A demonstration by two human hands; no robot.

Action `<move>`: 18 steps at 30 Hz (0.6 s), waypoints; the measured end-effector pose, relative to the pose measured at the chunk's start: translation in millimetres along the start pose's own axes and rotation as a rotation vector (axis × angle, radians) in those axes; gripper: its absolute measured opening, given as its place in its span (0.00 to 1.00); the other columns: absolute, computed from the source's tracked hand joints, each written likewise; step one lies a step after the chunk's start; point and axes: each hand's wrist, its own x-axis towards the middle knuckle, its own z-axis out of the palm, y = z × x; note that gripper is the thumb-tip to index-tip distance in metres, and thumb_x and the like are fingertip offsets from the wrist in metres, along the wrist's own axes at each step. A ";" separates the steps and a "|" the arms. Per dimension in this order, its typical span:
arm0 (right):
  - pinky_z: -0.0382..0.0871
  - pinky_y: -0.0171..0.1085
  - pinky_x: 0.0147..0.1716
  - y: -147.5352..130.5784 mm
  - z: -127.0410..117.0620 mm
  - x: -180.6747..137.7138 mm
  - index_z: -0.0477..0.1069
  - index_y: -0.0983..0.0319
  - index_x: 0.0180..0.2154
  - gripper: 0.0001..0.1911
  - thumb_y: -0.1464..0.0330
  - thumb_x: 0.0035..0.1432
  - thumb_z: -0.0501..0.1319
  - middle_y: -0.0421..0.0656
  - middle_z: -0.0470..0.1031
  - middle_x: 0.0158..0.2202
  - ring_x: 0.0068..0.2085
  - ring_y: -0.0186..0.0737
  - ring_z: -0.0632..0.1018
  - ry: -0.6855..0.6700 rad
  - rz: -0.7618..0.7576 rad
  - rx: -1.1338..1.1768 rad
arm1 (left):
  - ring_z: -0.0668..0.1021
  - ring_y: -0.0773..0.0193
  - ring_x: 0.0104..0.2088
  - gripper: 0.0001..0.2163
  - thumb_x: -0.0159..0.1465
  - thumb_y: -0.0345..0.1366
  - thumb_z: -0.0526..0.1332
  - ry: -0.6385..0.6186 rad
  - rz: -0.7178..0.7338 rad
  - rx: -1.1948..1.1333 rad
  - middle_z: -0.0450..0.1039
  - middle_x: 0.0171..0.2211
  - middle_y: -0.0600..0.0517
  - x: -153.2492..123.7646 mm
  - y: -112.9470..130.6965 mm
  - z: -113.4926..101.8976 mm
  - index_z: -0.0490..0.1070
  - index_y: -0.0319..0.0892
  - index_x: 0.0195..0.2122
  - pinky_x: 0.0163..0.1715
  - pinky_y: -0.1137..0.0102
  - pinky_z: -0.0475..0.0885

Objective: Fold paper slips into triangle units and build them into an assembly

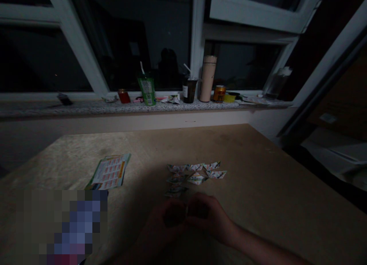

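My left hand and my right hand meet at the near middle of the table, thumbs and fingers curled toward each other in a pinch. A thin pale edge shows between the fingertips, but the dim light hides what it belongs to. Just beyond my hands, several small boats folded from printed paper stand in uneven rows. A darker paper boat is nearest to my fingers, and another paper boat sits in the middle row. To the left lies a stack of printed paper sheets.
The brown table runs up to a granite windowsill. On the sill stand a green cup, a dark cup, a pink flask, an orange can and a red jar. A blurred-out bluish object is at lower left.
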 end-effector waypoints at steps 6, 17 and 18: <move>0.64 0.31 0.26 1.1 -0.4 0.6 0.73 0.63 0.32 0.09 0.67 0.47 0.68 0.39 0.73 0.27 0.28 0.34 0.72 0.019 -0.032 -0.014 | 0.80 0.55 0.37 0.14 0.48 0.30 0.68 -0.016 -0.016 -0.120 0.79 0.35 0.50 2.8 -6.4 -2.0 0.72 0.42 0.37 0.39 0.65 0.73; 0.71 0.36 0.36 -6.9 -2.8 0.2 0.75 0.61 0.43 0.12 0.67 0.56 0.62 0.44 0.77 0.37 0.37 0.41 0.77 -0.015 -0.127 -0.044 | 0.79 0.56 0.37 0.09 0.55 0.36 0.66 -0.034 0.038 -0.184 0.78 0.34 0.50 6.8 -0.7 -6.3 0.73 0.40 0.36 0.36 0.68 0.72; 0.71 0.36 0.37 -7.1 -2.8 -0.2 0.75 0.61 0.44 0.12 0.67 0.58 0.61 0.44 0.78 0.36 0.37 0.41 0.77 -0.027 -0.118 -0.050 | 0.79 0.56 0.37 0.09 0.55 0.37 0.66 -0.031 0.036 -0.178 0.78 0.34 0.49 6.5 0.2 -6.5 0.73 0.40 0.36 0.37 0.67 0.72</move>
